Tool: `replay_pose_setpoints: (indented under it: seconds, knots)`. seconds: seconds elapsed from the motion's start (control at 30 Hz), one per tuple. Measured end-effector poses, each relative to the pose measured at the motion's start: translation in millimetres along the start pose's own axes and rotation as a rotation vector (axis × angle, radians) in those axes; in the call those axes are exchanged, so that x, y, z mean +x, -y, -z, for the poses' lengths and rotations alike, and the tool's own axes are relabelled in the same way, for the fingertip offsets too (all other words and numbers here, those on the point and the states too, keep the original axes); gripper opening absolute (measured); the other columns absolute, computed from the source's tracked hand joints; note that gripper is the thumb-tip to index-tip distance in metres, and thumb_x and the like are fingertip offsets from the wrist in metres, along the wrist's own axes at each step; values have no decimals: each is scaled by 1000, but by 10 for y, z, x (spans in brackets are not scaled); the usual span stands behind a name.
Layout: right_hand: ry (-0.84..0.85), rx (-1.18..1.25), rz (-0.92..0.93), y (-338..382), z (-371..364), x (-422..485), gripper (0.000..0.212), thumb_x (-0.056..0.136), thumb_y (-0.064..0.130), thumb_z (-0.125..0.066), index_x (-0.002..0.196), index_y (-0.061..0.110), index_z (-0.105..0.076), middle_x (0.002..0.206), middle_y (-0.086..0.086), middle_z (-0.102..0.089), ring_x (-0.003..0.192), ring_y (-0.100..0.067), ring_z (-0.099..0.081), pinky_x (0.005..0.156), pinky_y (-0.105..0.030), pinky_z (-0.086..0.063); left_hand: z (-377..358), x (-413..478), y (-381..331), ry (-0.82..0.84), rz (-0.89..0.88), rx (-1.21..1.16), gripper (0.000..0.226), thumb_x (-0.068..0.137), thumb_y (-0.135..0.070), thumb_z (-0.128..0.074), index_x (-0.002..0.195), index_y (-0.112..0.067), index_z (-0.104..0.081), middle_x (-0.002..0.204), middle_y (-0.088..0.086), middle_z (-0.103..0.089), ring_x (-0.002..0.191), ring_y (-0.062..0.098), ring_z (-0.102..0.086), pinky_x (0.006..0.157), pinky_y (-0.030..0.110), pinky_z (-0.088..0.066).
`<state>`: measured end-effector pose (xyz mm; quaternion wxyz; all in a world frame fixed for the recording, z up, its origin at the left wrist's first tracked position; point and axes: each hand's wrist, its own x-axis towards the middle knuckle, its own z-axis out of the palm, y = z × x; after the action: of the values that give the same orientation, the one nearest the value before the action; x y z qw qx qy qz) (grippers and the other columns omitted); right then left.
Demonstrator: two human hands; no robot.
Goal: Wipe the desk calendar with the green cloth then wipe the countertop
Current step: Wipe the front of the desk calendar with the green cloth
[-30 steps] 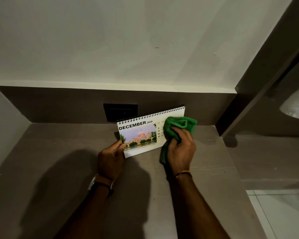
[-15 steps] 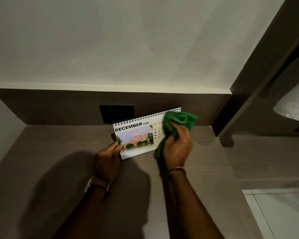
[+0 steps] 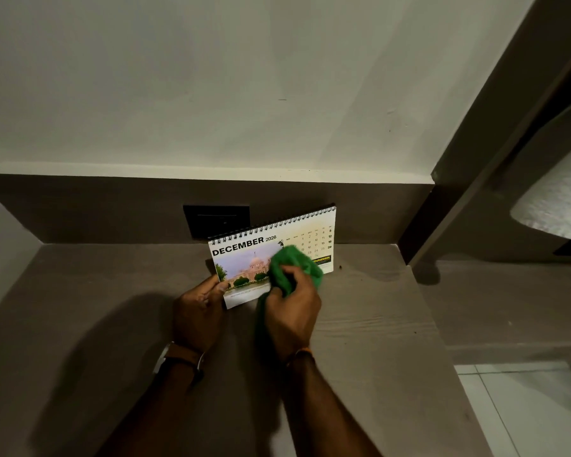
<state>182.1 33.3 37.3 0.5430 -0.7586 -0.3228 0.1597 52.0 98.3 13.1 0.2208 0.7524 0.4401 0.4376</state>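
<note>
A spiral-bound desk calendar (image 3: 244,255) showing December 2026 stands tilted on the grey-brown countertop (image 3: 370,318), near the back wall. My left hand (image 3: 198,308) grips its lower left corner, thumb on the picture. My right hand (image 3: 292,311) is closed on the bunched green cloth (image 3: 294,263), which presses against the lower middle of the calendar's face, covering part of the picture and the bottom of the date grid. A tail of cloth hangs below my right palm.
A black switch plate (image 3: 216,221) is on the dark backsplash behind the calendar. A dark vertical panel (image 3: 475,153) bounds the counter on the right. A white lampshade (image 3: 554,206) shows at far right, pale floor tiles (image 3: 524,410) below. Small crumbs (image 3: 342,267) lie right of the calendar.
My right hand has slid the green cloth from the calendar's upper right corner down and left to its lower middle, uncovering the date grid. My left hand keeps its hold.
</note>
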Motion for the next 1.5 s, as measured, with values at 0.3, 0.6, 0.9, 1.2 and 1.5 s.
replay_pose_setpoints:
  seconds: [0.3,0.6,0.9,1.2,1.5]
  knots:
    - [147,-70,318,-31,-8,-119,38,75,0,-62,106,14,-79,109,-6,-75,99,-20,-70,97,-22,-52,10,-4,69,0,18,1,26,90,-13,-52,104,-3,-72,103,12,-73,92,19,-69,75,28,-52]
    - [-45,-124,501,103,-39,183,49,72,-8,-71,114,17,-78,118,-13,-68,106,-34,-63,96,-34,-51,-7,-6,63,-10,87,-65,27,90,-22,-56,106,-9,-72,102,-7,-68,90,-2,-61,75,15,-49]
    - [242,-353,629,-251,-165,-249,37,86,29,-62,121,38,-68,120,16,-64,90,-21,-58,67,-30,-50,51,-30,94,76,90,-76,26,83,-8,-53,101,-5,-71,92,5,-74,81,15,-68,72,32,-56]
    - [173,-512,417,-246,312,188,43,72,8,-61,104,31,-79,103,9,-76,92,-24,-67,80,-32,-56,19,-14,102,-13,44,-36,20,91,-17,-55,101,-10,-72,91,0,-73,81,2,-61,67,22,-52]
    - [-161,-420,-46,-216,550,614,35,79,4,-62,101,24,-81,98,-9,-78,90,-36,-70,88,-34,-55,20,-24,99,14,95,-88,28,92,-19,-55,112,-4,-68,103,-8,-63,92,8,-64,79,24,-52]
